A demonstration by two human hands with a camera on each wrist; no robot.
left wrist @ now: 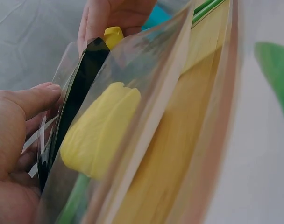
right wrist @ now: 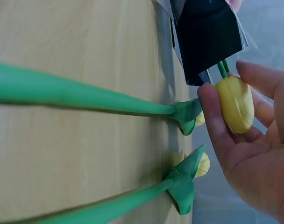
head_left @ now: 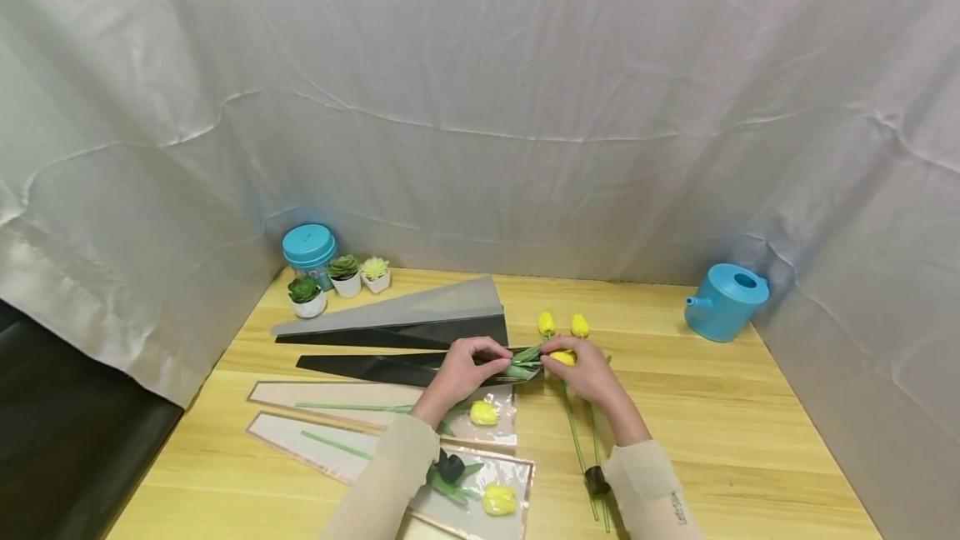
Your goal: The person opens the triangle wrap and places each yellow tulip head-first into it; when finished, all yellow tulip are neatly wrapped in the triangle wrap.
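Observation:
My left hand [head_left: 463, 373] pinches the clear front film of a black flower sleeve [head_left: 360, 366] near its wide mouth; in the left wrist view the thumb lies on the film, the other fingers partly hidden behind it. At that mouth my right hand [head_left: 588, 369] holds a yellow artificial tulip [right wrist: 235, 105], its head between the curled fingers. Its green stem runs into the sleeve, and green leaves [head_left: 525, 361] show there between both hands. Beneath the right hand lie two loose tulips, their yellow heads [head_left: 546, 323] toward the back.
Two pink-edged clear sleeves [head_left: 337, 394], each holding a yellow tulip [head_left: 498, 499], lie at front left. Behind the black sleeve lies a grey and black sleeve [head_left: 420, 307]. Potted succulents [head_left: 306, 297] and a blue-lidded jar [head_left: 309, 245] stand back left, a blue watering can [head_left: 726, 302] back right.

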